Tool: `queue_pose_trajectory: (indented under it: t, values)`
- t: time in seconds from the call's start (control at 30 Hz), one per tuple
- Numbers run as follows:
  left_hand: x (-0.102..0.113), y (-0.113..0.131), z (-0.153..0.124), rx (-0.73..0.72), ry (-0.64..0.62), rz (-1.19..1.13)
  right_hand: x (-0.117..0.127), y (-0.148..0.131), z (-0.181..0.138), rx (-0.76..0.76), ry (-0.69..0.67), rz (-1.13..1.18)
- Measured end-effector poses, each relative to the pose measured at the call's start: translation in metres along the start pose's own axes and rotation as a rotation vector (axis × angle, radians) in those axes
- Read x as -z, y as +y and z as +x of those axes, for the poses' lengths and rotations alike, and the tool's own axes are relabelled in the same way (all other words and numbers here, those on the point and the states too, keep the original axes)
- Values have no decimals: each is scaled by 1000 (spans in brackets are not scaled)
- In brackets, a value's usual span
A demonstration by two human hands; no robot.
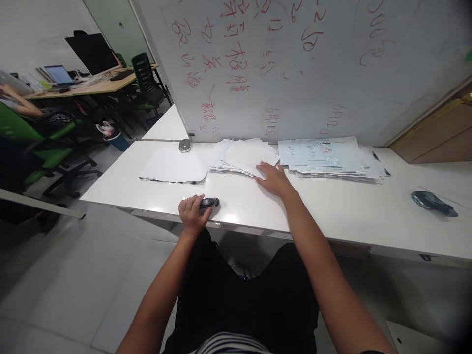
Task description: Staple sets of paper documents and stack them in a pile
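My left hand (193, 212) is closed around a black stapler (210, 202) close to the desk's front edge. One end of the stapler sticks out to the right of the fingers. My right hand (275, 178) lies on the near right corner of a loose pile of white papers (239, 155), fingers apart and thumb at the pile's front edge. Just right of that hand is a second paper stack (313, 153), its top sheet bluish with a red stamp. A neater white stack (173, 164) rests on the left, with a dark line along its front edge.
A grey-and-black mouse-shaped object (185, 145) sits behind the left stack. Far right on the white desk (368, 211) lies a dark, shiny object (434, 203). A whiteboard (324, 73) with red writing rises behind; a cardboard box (438, 130) stands right. At left are green chairs and part of another person.
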State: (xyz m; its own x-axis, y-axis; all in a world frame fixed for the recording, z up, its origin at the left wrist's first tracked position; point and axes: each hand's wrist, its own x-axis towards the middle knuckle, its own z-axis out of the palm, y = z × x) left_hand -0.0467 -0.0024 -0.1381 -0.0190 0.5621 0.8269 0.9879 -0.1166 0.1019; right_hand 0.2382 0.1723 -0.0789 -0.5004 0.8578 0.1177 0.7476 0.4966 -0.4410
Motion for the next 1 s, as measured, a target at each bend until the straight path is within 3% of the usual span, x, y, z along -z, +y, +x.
queue_pose_trajectory:
  t: [0.23,0.37,0.6,1.0]
  values:
    - [-1,-1,-1,63,-57,21,-1,3,3,26,149,-4]
    - [-1,-2,-3,54,-44,18,0,4,6,-71,308,-66]
    - [-2,-3,-6,111,-93,-2,-2,6,6,-141,590,102]
    - [-1,0,-3,110,-90,21,-5,-1,5,-218,757,224]
